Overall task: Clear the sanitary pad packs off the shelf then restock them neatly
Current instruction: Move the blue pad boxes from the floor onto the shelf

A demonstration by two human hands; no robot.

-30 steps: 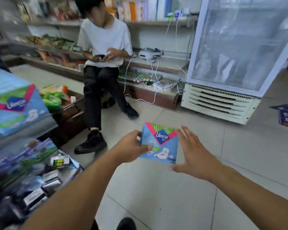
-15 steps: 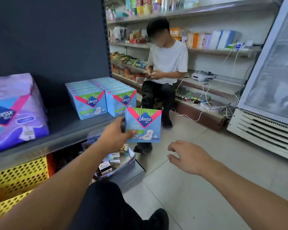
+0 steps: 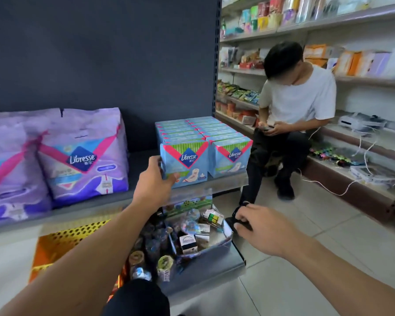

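My left hand [image 3: 154, 183] grips a blue Libresse sanitary pad pack [image 3: 186, 161] by its left edge, thumb on the front. The pack stands upright at the front of the left row on the grey shelf [image 3: 137, 157]. Two rows of the same blue packs [image 3: 205, 130] run back behind it, and the right row's front pack [image 3: 232, 159] stands beside it. Large purple Libresse packs [image 3: 84, 153] stand further left on the same shelf. My right hand [image 3: 258, 226] hovers low over the floor, fingers loosely curled, holding nothing.
A person in a white shirt [image 3: 299, 99] sits on a low ledge to the right, feet close to the shelf end. An open box of small goods [image 3: 201, 254] sits on the lower shelf below. A yellow perforated basket [image 3: 62, 238] is at lower left. Wall shelves and cables line the right.
My left hand carried the blue pack from mid-air over to the shelf and set it at the front of the left row. My right hand let go of it and dropped lower.
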